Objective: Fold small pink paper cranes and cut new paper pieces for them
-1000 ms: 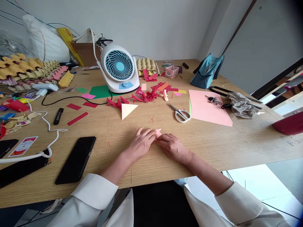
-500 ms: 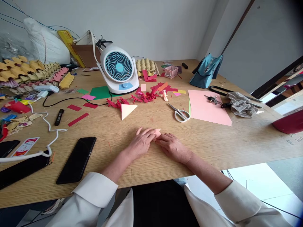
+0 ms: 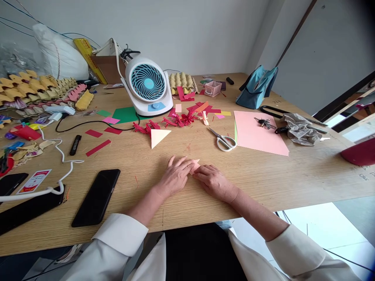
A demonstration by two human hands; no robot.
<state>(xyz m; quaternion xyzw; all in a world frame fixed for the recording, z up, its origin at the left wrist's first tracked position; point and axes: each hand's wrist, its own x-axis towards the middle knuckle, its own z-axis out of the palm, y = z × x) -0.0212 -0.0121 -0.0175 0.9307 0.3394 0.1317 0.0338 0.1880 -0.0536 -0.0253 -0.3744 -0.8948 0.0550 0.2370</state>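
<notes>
Between my hands a small piece of folded pink paper (image 3: 195, 167) lies on the wooden table (image 3: 258, 175), mostly covered by my fingers. My left hand (image 3: 175, 174) presses on its left side with the fingertips, the other fingers bent over the tabletop. On the right side, my right hand (image 3: 213, 180) pinches the paper's edge with its fingers curled. White-handled scissors (image 3: 225, 142) lie beyond my right hand. A cream paper triangle (image 3: 159, 137) rests beyond my left hand, beside fringed red paper pieces (image 3: 181, 119).
A white fan (image 3: 149, 88) stands at the back. Pink sheets (image 3: 258, 134) with keys (image 3: 266, 123) on them lie to the right, near a blue bag (image 3: 257, 88). At left are a black phone (image 3: 96, 198), a marker (image 3: 75, 145) and a white cable (image 3: 69, 169).
My view has shifted very slightly. Both hands stay at the pink paper, with only a tiny movement of the left fingers.
</notes>
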